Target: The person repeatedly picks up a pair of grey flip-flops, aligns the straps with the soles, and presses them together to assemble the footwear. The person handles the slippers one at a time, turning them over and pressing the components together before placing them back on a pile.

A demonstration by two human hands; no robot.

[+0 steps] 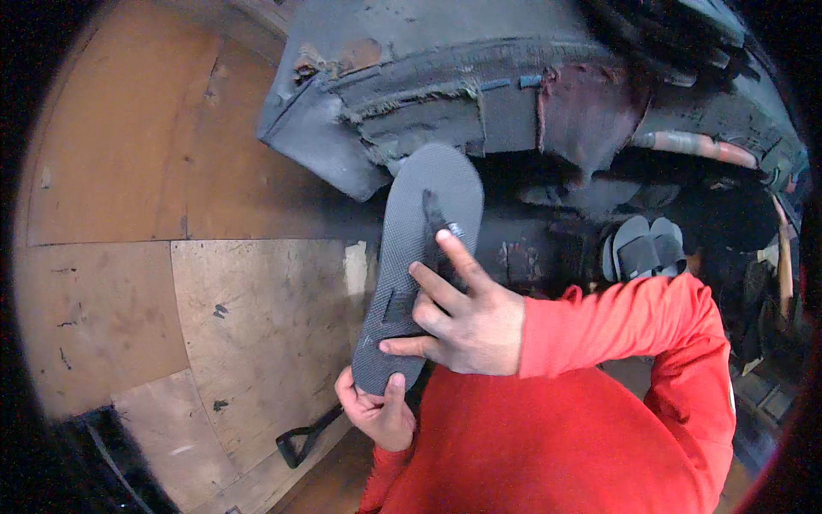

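- The sandal sole [417, 265] stands lengthwise in front of the person, above the plywood floor [257, 325].
- The left hand [377, 411] grips its near end from below.
- The right hand [462, 313] lies on its middle, over the strap [437, 218].
- A worn cushioned seat [479, 94] lies behind it.
- A pair of sandals [644, 247] sits to the right.
- A strap piece [304, 439] lies on the floor, left of the left hand.

The sandal [417, 257] is dark grey with a fine dotted texture and a black strap [435, 218]. The sleeves [616, 330] are bright red. The floor [257, 317] is brown wood.
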